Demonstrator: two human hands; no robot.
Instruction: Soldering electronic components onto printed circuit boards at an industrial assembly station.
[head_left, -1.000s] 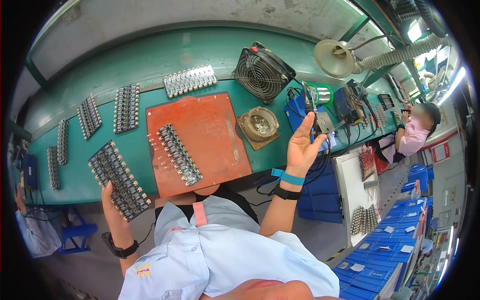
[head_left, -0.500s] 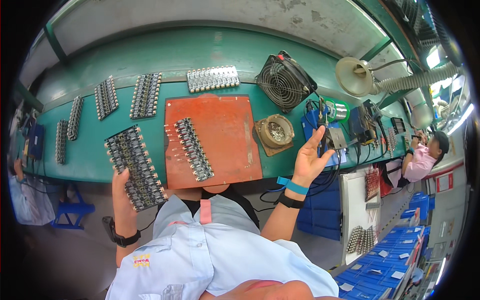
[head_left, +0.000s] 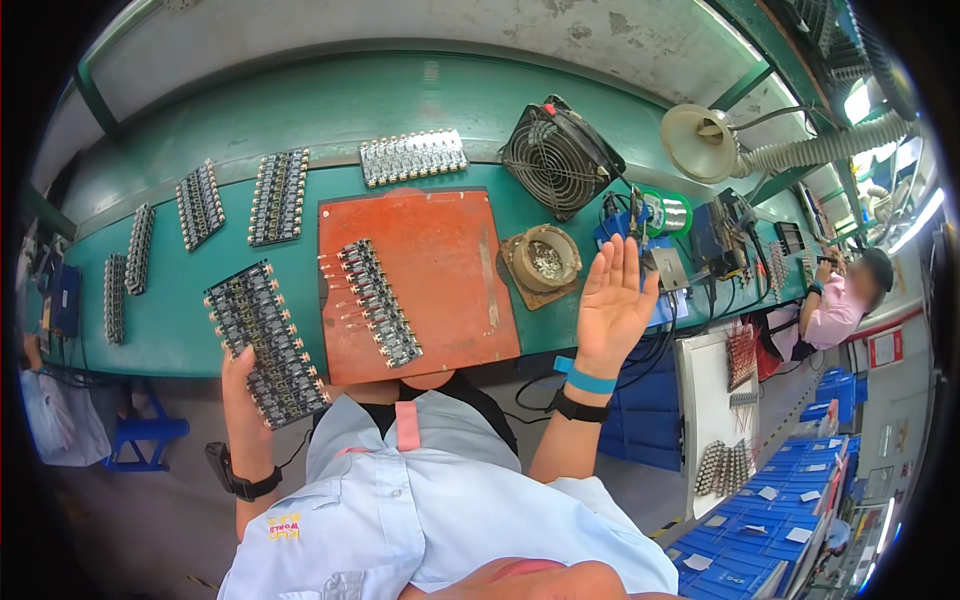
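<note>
The left hand (head_left: 242, 385) grips the left edge of a dark circuit board (head_left: 265, 345), thumb on top; the fingers below are hidden. This board is to the left of the orange mat (head_left: 455, 290), where 1 wired board (head_left: 382, 305) lies. The right hand (head_left: 615, 310) is empty, fingers extended, near the round pot (head_left: 519, 262).

Circuit-board panel (head_left: 266, 345) in left fingers (head_left: 239, 364), right fingers (head_left: 615, 270) outstretched near pot (head_left: 518, 262).
</note>
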